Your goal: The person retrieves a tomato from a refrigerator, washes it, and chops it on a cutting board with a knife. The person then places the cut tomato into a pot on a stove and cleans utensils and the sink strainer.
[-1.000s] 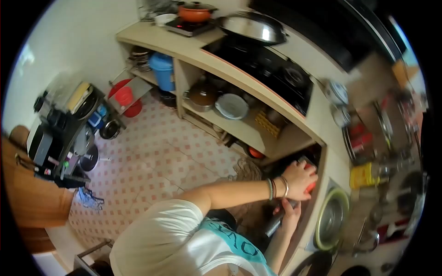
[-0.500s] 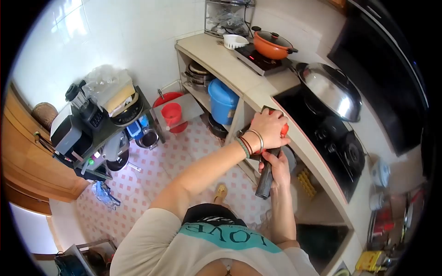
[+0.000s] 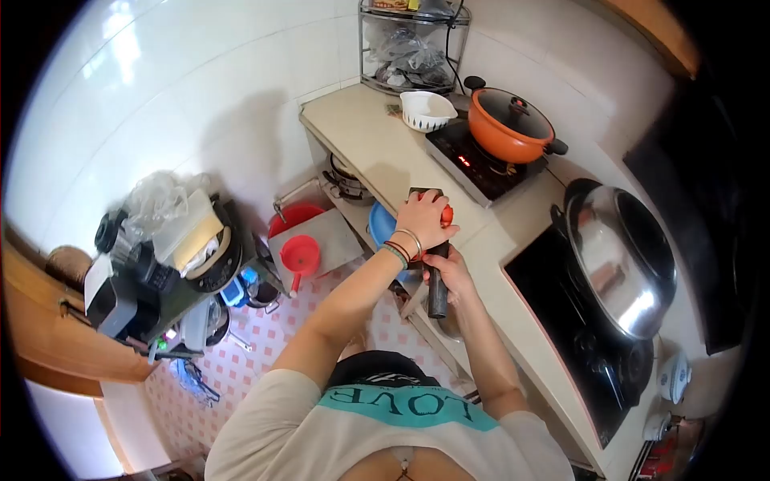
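My left hand (image 3: 425, 220), with bracelets at the wrist, is curled over glossy red pieces (image 3: 447, 216) that look like cut tomato. They lie on the dark blade (image 3: 417, 192) of what looks like a cleaver, mostly hidden under that hand. Below it, my right hand (image 3: 454, 271) is closed round the cleaver near its thick dark handle (image 3: 437, 297), which points back towards me. Both hands are together in front of the counter edge (image 3: 481, 232). Beyond them, an orange lidded pot (image 3: 505, 144) sits on a lit induction cooker (image 3: 473, 172).
A white bowl (image 3: 427, 112) stands left of the pot. To the right, a large metal lid (image 3: 613, 280) covers a wok on the black gas stove (image 3: 545, 276). A red dipper (image 3: 300, 255) rests at floor level. Appliances crowd a low shelf (image 3: 172, 297) on the left.
My hands, holding the cleaver and red pieces together, have moved along the counter towards the induction cooker. The view has shifted, so the pot and bowl appear nearer.
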`<state>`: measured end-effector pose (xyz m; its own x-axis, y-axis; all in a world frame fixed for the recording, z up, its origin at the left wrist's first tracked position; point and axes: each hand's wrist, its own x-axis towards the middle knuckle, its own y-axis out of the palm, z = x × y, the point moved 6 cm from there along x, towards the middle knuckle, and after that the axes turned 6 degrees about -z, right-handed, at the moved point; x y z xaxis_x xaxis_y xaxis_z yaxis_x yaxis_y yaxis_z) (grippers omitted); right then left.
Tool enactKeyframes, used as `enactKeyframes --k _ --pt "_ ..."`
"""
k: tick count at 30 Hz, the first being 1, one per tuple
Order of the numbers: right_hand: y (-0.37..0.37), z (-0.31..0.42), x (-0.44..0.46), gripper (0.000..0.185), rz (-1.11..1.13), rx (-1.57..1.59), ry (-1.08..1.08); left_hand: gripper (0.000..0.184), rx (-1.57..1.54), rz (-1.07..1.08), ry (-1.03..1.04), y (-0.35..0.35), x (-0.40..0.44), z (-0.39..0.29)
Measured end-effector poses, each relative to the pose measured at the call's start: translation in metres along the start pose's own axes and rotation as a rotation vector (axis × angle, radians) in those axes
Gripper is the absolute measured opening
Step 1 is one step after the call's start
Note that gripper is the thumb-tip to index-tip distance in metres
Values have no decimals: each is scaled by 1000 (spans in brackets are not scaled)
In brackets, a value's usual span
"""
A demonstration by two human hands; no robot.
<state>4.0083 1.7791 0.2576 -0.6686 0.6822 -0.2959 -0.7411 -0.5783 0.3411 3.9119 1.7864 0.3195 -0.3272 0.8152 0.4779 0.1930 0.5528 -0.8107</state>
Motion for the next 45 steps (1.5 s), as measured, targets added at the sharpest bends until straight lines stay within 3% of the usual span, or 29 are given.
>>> enactKeyframes --k 7,14,20,23,29,32,33,35,36,37,38,41,45 --pt "16 -21 141 23 -66 -45 27 50 -13 42 9 67 76 106" --pt "27 -11 189 21 -170 -47 128 53 -89 85 -7 98 111 145" --pt "25 4 196 31 -167 -573 121 51 -159 -44 -52 110 104 149" --pt "12 3 207 42 -278 -1269 -66 48 -175 -81 -86 111 105 150" --pt "2 30 202 38 -68 -1588 141 44 -59 -38 -52 123 108 137" --pt "-12 138 195 21 -413 -1416 -276 38 40 -9 -28 117 115 130" --pt "-12 193 187 15 -593 -1470 -527 37 40 -8 -32 117 114 129" --pt "-47 277 190 29 -858 -1342 -678 35 43 -18 -40 118 115 129" --pt "-51 339 189 36 -1126 -1559 -768 33 37 -39 -46 119 115 129" --pt "-63 349 207 43 -1116 -1754 -571 35 40 -15 -44 121 114 129" --pt "-85 349 229 46 -1082 -1760 -517 37 43 9 -43 123 114 130" --pt "-100 319 254 36 -660 -1456 172 38 47 28 -44 121 114 131" --pt "-142 326 285 32 -630 -1468 -12 38 14 6 -43 118 114 132"
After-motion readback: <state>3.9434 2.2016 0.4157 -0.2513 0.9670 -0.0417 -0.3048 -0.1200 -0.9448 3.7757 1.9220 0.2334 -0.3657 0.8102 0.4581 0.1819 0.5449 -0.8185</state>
